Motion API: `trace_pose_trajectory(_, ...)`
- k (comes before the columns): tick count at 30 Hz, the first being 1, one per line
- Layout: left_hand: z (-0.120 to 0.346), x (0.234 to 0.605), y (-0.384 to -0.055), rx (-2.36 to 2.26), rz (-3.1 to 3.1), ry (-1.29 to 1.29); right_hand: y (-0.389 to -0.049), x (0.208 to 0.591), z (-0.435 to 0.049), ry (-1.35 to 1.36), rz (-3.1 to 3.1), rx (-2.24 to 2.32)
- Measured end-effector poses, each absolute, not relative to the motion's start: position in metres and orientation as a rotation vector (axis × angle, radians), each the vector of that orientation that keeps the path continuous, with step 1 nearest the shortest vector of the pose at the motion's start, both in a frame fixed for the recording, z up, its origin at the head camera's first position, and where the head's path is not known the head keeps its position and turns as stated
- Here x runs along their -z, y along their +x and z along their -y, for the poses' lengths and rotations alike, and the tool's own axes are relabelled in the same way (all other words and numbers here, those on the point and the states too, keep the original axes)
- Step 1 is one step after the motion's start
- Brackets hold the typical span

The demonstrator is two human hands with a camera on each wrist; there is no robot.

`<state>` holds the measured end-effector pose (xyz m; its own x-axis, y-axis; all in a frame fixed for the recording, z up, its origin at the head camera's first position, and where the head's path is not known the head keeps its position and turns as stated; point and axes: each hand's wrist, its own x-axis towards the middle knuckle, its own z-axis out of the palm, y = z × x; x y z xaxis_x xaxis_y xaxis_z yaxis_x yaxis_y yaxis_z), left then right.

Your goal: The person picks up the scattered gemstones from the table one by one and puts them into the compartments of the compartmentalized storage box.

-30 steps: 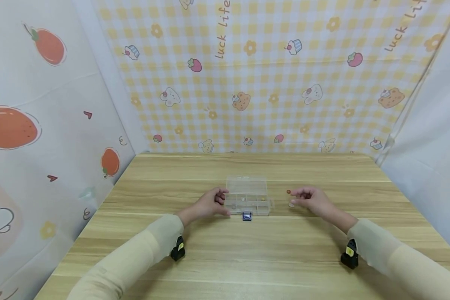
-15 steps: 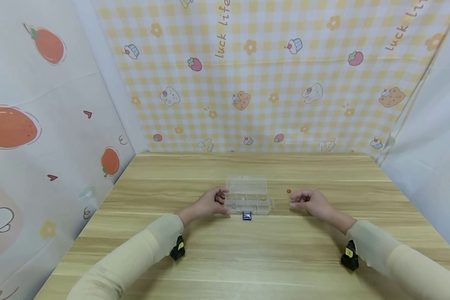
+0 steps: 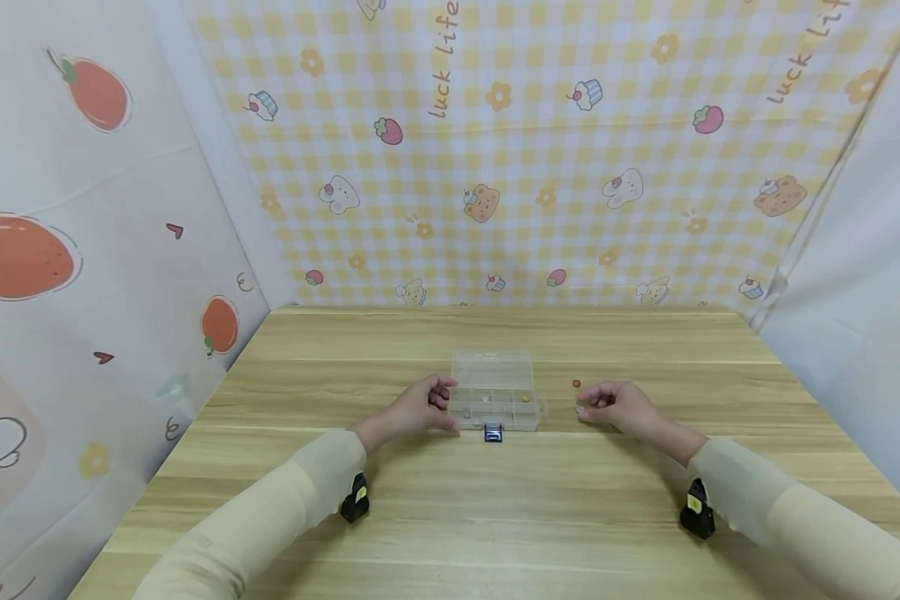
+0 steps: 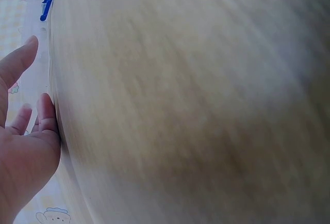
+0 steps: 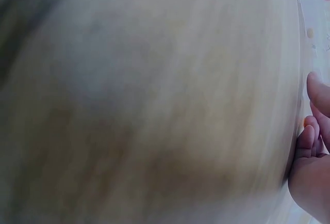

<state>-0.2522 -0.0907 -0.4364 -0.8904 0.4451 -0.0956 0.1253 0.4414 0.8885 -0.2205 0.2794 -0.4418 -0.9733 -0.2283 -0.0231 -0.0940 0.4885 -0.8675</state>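
Observation:
A clear plastic compartment box [image 3: 492,372] lies with its lid raised toward the back and a blue latch [image 3: 493,432] at its front. My left hand [image 3: 418,405] holds the box's left end, thumb at the front corner, index finger near the back one. Several small pieces sit in the compartments, one of them yellow [image 3: 526,398]. To the right of the box, my right hand [image 3: 619,405] pinches a small pale, clear piece [image 3: 581,412] low over the table, mostly covered by the fingertips. Just beyond those fingers lies a small orange-brown bead [image 3: 577,383].
The wood-grain table [image 3: 450,517] reaches back to a yellow checked curtain [image 3: 495,150]. White printed cloth [image 3: 105,250] hangs on the left, with plain white cloth on the right. Black cameras are strapped to both wrists.
My right hand's index finger has come down from beside the orange-brown bead toward the thumb and the clear piece. The left hand and the box have stayed in place.

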Motion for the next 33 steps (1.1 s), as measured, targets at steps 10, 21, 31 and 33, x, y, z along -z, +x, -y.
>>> trace_pose_trajectory(10, 0.0907, 0.4361, -0.2516, -1.442, -2.380, 0.465, -0.2230, 0.4451, -0.2789, -0.310, -2.665, 1.412)
trace_pose_trajectory(21, 0.0900, 0.4389, -0.2524, -1.447, -2.380, 0.482, -0.2209, 0.4428, -0.2767, -0.332, -2.716, 1.337)
trace_pose_trajectory(31, 0.0892, 0.4388, -0.2522, -1.455, -2.371, 0.483, -0.2216, 0.4434, -0.2764, -0.343, -2.760, 1.302)
trace_pose_trajectory(33, 0.0893, 0.4390, -0.2523, -1.458, -2.367, 0.480, -0.2219, 0.4437, -0.2764, -0.343, -2.764, 1.297)
